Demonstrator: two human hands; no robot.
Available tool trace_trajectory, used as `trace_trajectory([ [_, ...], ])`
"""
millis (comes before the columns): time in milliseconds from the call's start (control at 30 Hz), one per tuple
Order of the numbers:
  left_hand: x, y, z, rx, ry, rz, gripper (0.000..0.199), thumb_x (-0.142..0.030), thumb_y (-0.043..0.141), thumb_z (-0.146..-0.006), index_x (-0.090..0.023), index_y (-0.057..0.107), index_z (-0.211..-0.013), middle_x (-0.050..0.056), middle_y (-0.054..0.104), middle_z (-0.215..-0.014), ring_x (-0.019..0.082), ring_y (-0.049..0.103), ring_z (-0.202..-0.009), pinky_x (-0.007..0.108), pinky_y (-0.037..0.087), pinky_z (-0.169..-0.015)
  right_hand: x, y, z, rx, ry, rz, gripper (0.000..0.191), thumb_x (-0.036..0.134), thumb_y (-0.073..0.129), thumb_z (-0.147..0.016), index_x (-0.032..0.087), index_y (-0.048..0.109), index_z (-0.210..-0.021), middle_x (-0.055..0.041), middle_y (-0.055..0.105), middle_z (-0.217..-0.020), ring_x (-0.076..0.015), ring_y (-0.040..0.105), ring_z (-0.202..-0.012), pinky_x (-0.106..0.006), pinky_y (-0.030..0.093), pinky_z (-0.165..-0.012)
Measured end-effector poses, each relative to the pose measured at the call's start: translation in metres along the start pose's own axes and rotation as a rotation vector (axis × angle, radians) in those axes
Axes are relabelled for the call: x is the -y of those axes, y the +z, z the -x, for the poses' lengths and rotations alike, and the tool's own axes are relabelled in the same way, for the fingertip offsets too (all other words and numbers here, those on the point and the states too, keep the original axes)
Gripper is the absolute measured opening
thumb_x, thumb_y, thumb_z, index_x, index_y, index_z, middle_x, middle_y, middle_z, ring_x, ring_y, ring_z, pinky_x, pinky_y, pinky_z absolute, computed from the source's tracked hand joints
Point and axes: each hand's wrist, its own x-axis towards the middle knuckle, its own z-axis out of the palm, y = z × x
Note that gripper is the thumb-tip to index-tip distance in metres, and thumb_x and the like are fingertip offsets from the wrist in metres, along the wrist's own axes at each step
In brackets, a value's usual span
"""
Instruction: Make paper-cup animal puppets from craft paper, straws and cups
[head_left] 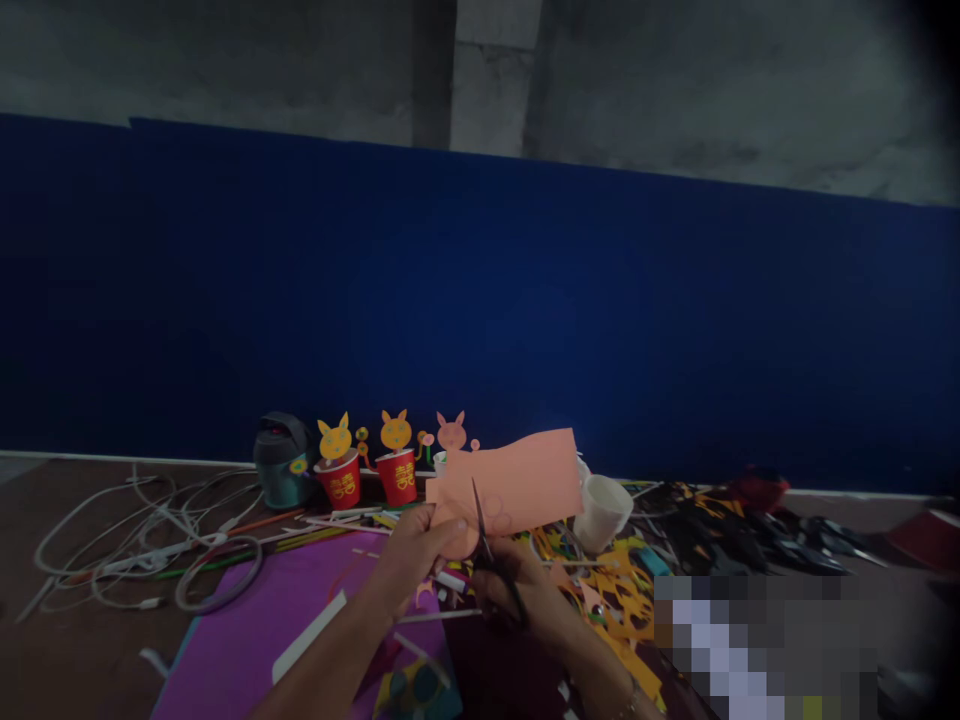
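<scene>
My left hand (pixel 420 550) grips the left end of a sheet of salmon-pink paper (pixel 536 475) between thumb and fingers. Outlines, some of them round, are drawn on the sheet. Black-handled scissors (pixel 484 535) are in my right hand (pixel 517 585), its fingers around the handles. Their blades point up and lie at the paper, just right of my left fingers. Behind the sheet stand two red paper cups (pixel 396 477) with orange cat-like paper heads, and a pink paper head (pixel 451 432) shows above its upper edge.
White cables (pixel 150 545) lie coiled at the left, beside a teal-and-grey container (pixel 281 460). Purple paper (pixel 285 600) lies under my left arm. A white cup (pixel 602 510) stands tilted at the right, near yellow paper scraps (pixel 622 600). A blue panel (pixel 480 310) rises behind.
</scene>
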Motion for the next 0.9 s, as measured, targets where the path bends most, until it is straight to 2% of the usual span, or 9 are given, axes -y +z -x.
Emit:
trace_trajectory([
  [200, -0.005, 0.004, 0.004, -0.022, 0.041, -0.012, 0.023, -0.033, 0.063, -0.066, -0.016, 0.052, -0.054, -0.008, 0.04, -0.04, 0.005, 0.029, -0.035, 0.019, 0.019, -0.037, -0.002, 0.0, 0.0, 0.003, -0.024, -0.014, 0.029, 0.042, 0.065, -0.076, 0.016, 0.062, -0.088, 0.0045, 0.055, -0.059, -0.007, 0.045, -0.048, -0.017, 0.034, -0.046],
  [367, -0.007, 0.005, 0.006, -0.034, 0.038, -0.051, 0.026, -0.031, 0.059, -0.068, -0.018, 0.046, -0.05, -0.008, 0.037, -0.039, 0.005, 0.029, -0.036, 0.02, 0.021, -0.038, 0.003, 0.002, -0.001, -0.018, -0.04, 0.035, 0.029, 0.044, 0.065, -0.074, 0.016, 0.062, -0.081, 0.0053, 0.051, -0.055, -0.007, 0.041, -0.047, -0.017, 0.033, -0.045],
  [567, -0.007, 0.006, 0.006, -0.053, 0.046, -0.067, 0.027, -0.032, 0.058, -0.069, -0.018, 0.047, -0.05, -0.007, 0.037, -0.037, 0.006, 0.029, -0.036, 0.02, 0.019, -0.039, 0.006, 0.003, 0.0, -0.022, -0.039, 0.048, 0.032, 0.046, 0.063, -0.076, 0.016, 0.064, -0.088, 0.0049, 0.049, -0.057, -0.0076, 0.04, -0.049, -0.018, 0.033, -0.046],
  [767, -0.007, 0.003, 0.005, -0.025, 0.051, -0.013, 0.026, -0.032, 0.062, -0.067, -0.017, 0.048, -0.051, -0.007, 0.039, -0.04, 0.005, 0.028, -0.036, 0.02, 0.019, -0.038, 0.0, 0.002, -0.003, -0.059, -0.035, 0.093, 0.024, 0.039, 0.062, -0.076, 0.016, 0.065, -0.081, 0.0054, 0.045, -0.055, -0.0067, 0.035, -0.047, -0.018, 0.029, -0.043],
  [900, -0.008, 0.003, 0.005, -0.005, 0.053, -0.007, 0.019, -0.031, 0.063, -0.066, -0.015, 0.056, -0.059, -0.008, 0.039, -0.041, 0.005, 0.028, -0.036, 0.02, 0.019, -0.038, -0.006, 0.0, -0.004, -0.082, -0.051, 0.086, 0.018, 0.033, 0.061, -0.077, 0.016, 0.063, -0.074, 0.0057, 0.042, -0.053, -0.0066, 0.033, -0.046, -0.018, 0.027, -0.043],
])
